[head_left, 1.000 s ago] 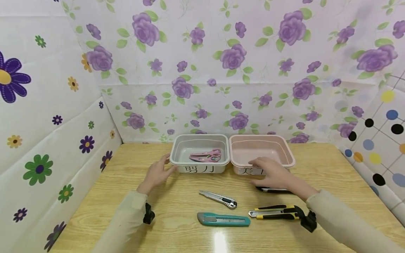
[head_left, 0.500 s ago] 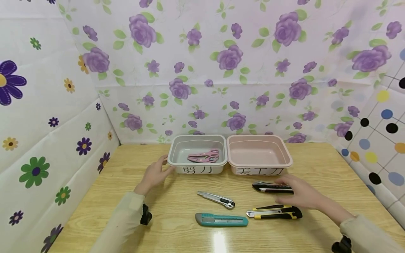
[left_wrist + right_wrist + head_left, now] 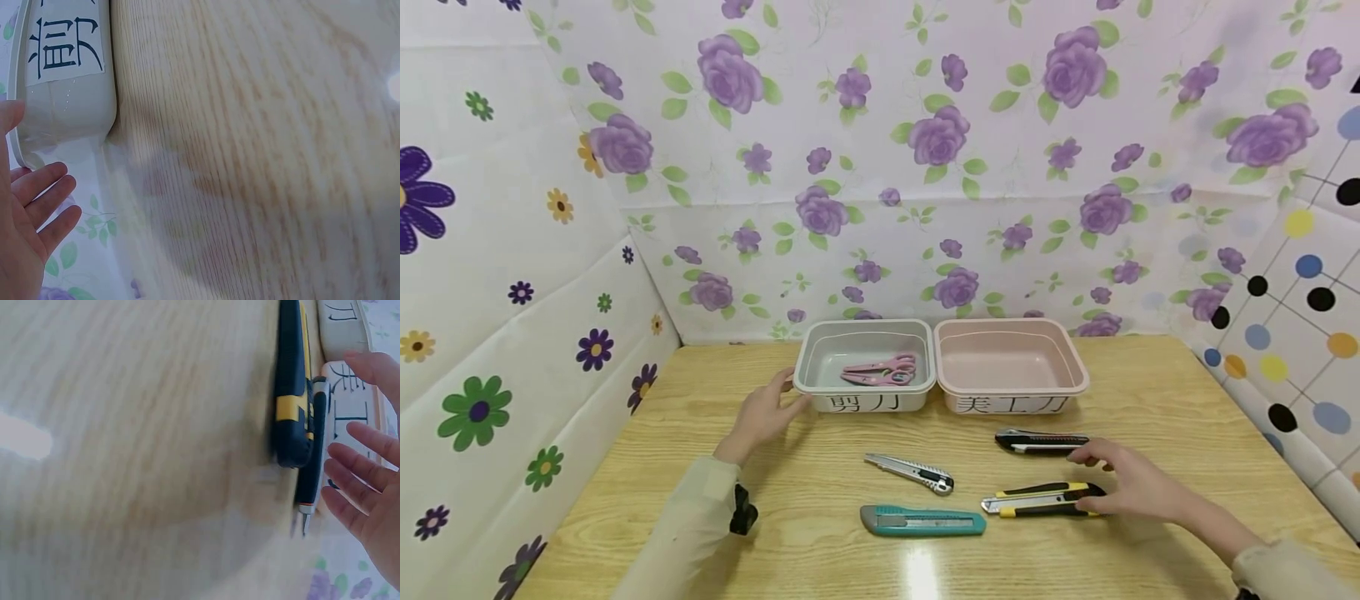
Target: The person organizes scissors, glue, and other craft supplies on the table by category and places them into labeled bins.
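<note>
My left hand (image 3: 762, 419) rests at the left end of the grey bin (image 3: 917, 402), its thumb and a fingertip by the rim; in the left wrist view the other fingers extend free of it. Two pink scissors (image 3: 880, 371) lie inside that bin. Over the table on the right, my right hand (image 3: 1138, 487) hovers with spread fingers and holds nothing. Its thumb overlaps the end of the yellow-and-black utility knife (image 3: 1037, 500). Beyond that lies a black utility knife (image 3: 1041, 442), its end near the fingertips. In the right wrist view the hand (image 3: 372, 469) has loosely spread fingers.
A pink bin (image 3: 1011, 379), labelled in front, stands against the grey one. A silver utility knife (image 3: 910, 472) and a teal utility knife (image 3: 922, 522) lie on the wooden table (image 3: 805, 533). Floral cloth (image 3: 865, 167) hangs behind the bins.
My right hand has moved from in front of the pink bin, over the black utility knife, to the right and nearer to me. My left hand has stayed at the grey bin.
</note>
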A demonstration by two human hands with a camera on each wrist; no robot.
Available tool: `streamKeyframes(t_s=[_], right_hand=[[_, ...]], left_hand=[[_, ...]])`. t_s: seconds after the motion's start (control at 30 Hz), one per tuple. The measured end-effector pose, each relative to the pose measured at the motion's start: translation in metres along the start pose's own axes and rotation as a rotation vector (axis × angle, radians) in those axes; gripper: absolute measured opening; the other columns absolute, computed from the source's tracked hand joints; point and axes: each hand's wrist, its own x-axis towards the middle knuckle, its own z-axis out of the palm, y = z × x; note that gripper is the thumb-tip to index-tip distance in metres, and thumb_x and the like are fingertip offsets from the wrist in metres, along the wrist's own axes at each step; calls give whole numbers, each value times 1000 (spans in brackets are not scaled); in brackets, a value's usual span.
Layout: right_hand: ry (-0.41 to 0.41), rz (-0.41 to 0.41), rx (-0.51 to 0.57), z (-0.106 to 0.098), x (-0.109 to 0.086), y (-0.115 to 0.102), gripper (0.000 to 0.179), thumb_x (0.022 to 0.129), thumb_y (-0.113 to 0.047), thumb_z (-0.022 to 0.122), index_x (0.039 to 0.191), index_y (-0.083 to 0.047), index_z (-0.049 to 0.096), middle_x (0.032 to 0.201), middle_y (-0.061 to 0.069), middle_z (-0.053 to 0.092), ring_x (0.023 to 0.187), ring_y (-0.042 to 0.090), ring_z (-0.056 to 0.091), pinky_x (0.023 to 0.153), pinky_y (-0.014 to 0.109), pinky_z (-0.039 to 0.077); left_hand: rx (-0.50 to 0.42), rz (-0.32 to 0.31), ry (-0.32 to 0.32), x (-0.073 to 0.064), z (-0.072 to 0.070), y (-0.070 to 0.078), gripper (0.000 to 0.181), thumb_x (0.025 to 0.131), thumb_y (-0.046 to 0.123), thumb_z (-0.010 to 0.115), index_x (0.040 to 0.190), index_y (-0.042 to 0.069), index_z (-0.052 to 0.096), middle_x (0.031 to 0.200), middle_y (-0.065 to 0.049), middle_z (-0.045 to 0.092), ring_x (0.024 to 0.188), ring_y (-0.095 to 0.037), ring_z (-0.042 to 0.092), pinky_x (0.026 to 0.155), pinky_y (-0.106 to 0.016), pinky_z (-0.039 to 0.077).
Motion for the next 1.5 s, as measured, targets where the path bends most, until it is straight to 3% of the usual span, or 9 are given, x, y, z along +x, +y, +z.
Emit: streamKeyframes(t_s=[0.3,0.57,0.9,1.27,1.5], right_hand=[[7,-2,83,18,-8,3,52,66,-35,80,107,-9,59,99,-2,59,85,7,53,68,26,48],[55,-59,73,30,-11,9,49,65,-30,81,105,-11,61,101,-4,57,88,6,53,74,25,48],[47,-93,84,32,-11,14,41,70,-29,78,105,-18,60,99,-8,56,88,4,52,72,25,47],[141,-56,54,27,-10,10,40,67,-23,81,101,-20,61,97,-12,55,85,3,52,72,22,46],[199,-89,47,24,-6,4,41,65,-14,81,100,-18,61,98,-8,57,88,4,52,75,19,45]], left_hand=[[1,15,8,0,1,-1,64,89,43,54,135,3,36,121,-19,56,110,-40,52,91,-54,40],[4,18,15,0,0,1,63,88,42,54,135,3,37,121,-18,57,109,-39,53,90,-54,41],[-7,18,14,0,0,1,62,89,42,54,135,4,37,121,-18,57,109,-38,53,90,-54,41],[1,8,25,1,1,0,64,88,43,55,135,3,37,120,-18,58,108,-37,54,88,-53,43],[0,12,19,0,1,-1,63,89,42,54,135,3,37,120,-18,57,109,-38,54,89,-54,42]])
